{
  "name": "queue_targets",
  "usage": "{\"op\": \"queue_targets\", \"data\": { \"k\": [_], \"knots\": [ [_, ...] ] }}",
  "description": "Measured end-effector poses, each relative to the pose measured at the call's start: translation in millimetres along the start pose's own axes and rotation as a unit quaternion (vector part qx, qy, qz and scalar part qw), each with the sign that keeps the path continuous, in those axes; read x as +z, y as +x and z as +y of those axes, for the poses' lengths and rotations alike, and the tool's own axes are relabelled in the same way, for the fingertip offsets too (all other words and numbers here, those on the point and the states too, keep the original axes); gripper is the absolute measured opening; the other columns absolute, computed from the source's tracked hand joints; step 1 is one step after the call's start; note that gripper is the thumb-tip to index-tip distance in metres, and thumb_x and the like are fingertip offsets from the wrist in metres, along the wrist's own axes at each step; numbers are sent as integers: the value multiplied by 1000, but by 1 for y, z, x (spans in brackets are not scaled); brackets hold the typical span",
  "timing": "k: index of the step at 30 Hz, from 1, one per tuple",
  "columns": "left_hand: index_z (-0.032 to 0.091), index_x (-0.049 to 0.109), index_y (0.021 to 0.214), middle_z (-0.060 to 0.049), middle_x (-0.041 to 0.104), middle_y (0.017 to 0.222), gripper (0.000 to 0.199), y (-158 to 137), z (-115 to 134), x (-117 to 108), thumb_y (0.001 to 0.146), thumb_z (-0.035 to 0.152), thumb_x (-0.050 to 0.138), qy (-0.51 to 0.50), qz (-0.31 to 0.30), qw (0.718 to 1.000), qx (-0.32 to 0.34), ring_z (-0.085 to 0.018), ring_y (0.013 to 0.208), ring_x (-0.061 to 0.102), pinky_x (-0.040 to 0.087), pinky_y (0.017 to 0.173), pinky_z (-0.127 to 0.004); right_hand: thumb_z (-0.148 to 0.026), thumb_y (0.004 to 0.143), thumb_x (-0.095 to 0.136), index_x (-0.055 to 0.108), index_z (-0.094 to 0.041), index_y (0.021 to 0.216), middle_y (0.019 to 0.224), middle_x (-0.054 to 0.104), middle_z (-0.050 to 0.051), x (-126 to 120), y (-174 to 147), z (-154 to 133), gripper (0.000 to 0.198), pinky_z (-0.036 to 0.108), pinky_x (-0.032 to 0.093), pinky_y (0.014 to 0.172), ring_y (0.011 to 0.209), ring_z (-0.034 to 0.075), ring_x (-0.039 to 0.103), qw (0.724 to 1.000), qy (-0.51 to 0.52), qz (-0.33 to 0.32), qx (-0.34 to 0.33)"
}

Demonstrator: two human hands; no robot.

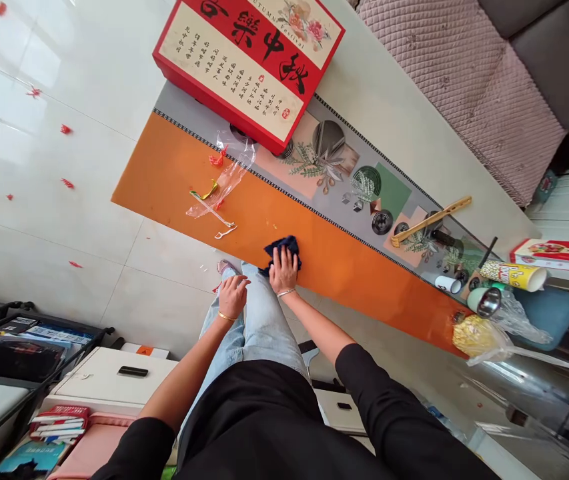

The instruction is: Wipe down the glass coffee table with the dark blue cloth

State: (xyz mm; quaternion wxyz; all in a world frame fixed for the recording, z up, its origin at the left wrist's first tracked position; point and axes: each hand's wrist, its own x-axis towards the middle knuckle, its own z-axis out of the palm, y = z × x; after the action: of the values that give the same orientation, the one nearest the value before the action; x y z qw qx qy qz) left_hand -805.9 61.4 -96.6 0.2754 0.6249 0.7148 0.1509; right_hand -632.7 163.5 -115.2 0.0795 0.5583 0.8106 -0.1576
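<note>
My right hand presses on a crumpled dark blue cloth at the near edge of the orange table covering. Its fingers lie over the cloth. My left hand hangs in front of my legs, just off the table edge, with its fingers loosely bent and apart and nothing seen in them. To the left of the cloth lie a white floss pick, a clear plastic wrapper, a scrap of red shreds and a yellow-green strip.
A large red gift box stands at the table's far left. A wooden back scratcher, a white cup, a popcorn cup and a bag of yellow food lie to the right. Red scraps dot the tiled floor.
</note>
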Motion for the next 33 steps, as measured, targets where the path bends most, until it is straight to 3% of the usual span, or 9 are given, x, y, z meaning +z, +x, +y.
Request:
{"op": "queue_targets", "data": {
  "k": [4,10,14,18,24,27,30,33],
  "knots": [
    [25,70,95,-6,71,107,30,-5,-10,-8,89,9,46,-11,40,999,-13,-21,93,64,46,81,-36,-34,103,33,30,-17,158,164,27,13,-2,31,-53,57,55,14,124,149,29,28,997,43,3,-69],
    [23,67,93,-7,69,103,29,-6,-17,-14,90,8,42,-20,123,992,-37,-20,92,63,47,83,-33,-33,104,30,22,-17,160,166,22,11,-12,77,-132,58,55,15,125,151,30,24,988,89,-3,-128],
    [21,66,94,-9,66,101,30,6,-21,-23,88,7,40,-1,156,986,-66,-21,94,61,47,87,-35,-30,105,22,21,-18,160,167,21,8,-17,86,-143,56,49,14,126,152,25,24,983,95,20,-154],
    [21,67,109,-11,65,117,36,38,-18,-30,87,8,42,18,96,995,-24,-24,110,60,44,98,-38,-31,106,25,28,-23,159,165,29,4,-6,56,-90,54,45,18,126,148,23,32,978,95,46,-180],
    [22,61,131,-11,60,137,54,84,-27,-32,86,4,37,23,70,997,-15,-25,131,50,36,110,-42,-33,103,37,42,-25,153,157,43,7,17,-38,57,50,51,30,120,139,28,46,991,48,60,-106],
    [24,62,132,-10,61,136,55,88,-41,-34,88,5,35,24,58,998,13,-25,130,51,36,112,-42,-27,102,40,46,-26,150,155,47,8,17,-75,119,49,49,33,120,137,27,49,991,2,39,-128],
    [26,61,134,-9,60,138,56,84,-55,-34,90,6,33,21,52,997,46,-23,129,52,36,113,-42,-21,101,41,46,-29,150,153,49,6,13,-86,149,50,48,34,120,135,26,51,981,-18,17,-194],
    [28,60,136,-9,59,139,57,80,-63,-31,91,6,33,12,56,997,42,-22,131,51,38,113,-41,-17,99,44,44,-30,151,153,49,5,9,-74,150,54,48,35,119,135,25,51,968,-9,-4,-251]
  ]
}}
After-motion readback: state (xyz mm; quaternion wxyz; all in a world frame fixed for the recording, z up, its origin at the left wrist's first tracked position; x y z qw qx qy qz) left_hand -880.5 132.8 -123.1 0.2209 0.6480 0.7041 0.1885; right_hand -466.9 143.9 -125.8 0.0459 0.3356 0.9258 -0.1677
